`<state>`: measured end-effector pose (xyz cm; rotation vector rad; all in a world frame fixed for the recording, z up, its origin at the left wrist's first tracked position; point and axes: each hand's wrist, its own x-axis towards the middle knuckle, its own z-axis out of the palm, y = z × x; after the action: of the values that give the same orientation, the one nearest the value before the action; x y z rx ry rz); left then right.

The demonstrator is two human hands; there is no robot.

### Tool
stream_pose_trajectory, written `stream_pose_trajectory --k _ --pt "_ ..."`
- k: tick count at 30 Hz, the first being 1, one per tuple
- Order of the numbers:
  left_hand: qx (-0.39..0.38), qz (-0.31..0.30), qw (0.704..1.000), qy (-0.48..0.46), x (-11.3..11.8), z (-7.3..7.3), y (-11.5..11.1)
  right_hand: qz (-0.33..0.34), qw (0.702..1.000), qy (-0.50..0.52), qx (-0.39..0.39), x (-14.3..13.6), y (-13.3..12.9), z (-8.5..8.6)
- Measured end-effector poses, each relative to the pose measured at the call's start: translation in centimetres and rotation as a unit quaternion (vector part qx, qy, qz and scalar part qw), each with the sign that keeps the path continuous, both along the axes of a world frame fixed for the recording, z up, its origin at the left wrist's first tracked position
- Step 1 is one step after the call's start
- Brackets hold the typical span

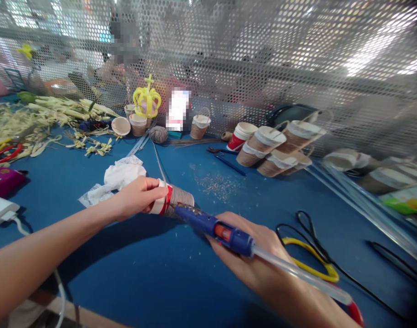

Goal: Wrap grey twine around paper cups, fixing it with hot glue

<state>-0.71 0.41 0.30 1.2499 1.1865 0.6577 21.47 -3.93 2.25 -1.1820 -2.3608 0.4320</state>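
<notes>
On the blue table (126,269), a red and white paper cup (181,197) lies on its side, its right part wrapped in grey-brown cord. My left hand (143,195) grips the cup's left part. A strand of cord runs from the cup back toward a grey yarn ball (158,134). My right hand (244,241) is wrapped round a blue glue gun (208,223) with a clear glue stick in its rear. The gun's tip is at the wrapped part of the cup; whether it touches cannot be told.
Crumpled white paper (124,174) lies behind my left hand. Several cord-wrapped cups (265,141) stand at the back right, near blue pliers (225,160). Pale plant strips (65,107) cover the back left. A yellow ring (311,255) and black cable lie at right.
</notes>
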Motion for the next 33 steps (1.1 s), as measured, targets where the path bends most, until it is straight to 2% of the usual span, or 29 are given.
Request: stream_pose_trajectory --k 10,18,22,27,33 --pt "0.049 -0.043 0.996 0.068 -0.4 -0.1 0.0 -0.035 0.999 0.023 -0.030 0.0 0.5 -0.1" --pt "0.157 -0.108 0.969 0.155 -0.4 1.1 -0.2 -0.065 0.995 0.020 -0.071 0.0 0.7 0.2" --pt "0.191 -0.132 0.958 0.168 -0.4 1.3 -0.3 -0.088 0.993 0.023 -0.072 0.2 0.9 0.0" --pt "0.218 -0.146 0.946 0.189 -0.5 1.5 -0.3 -0.062 0.993 0.020 -0.093 0.3 0.9 -0.1" --pt "0.213 -0.161 0.950 0.163 -0.6 1.6 -0.4 -0.075 0.995 0.024 -0.064 0.1 0.9 0.2"
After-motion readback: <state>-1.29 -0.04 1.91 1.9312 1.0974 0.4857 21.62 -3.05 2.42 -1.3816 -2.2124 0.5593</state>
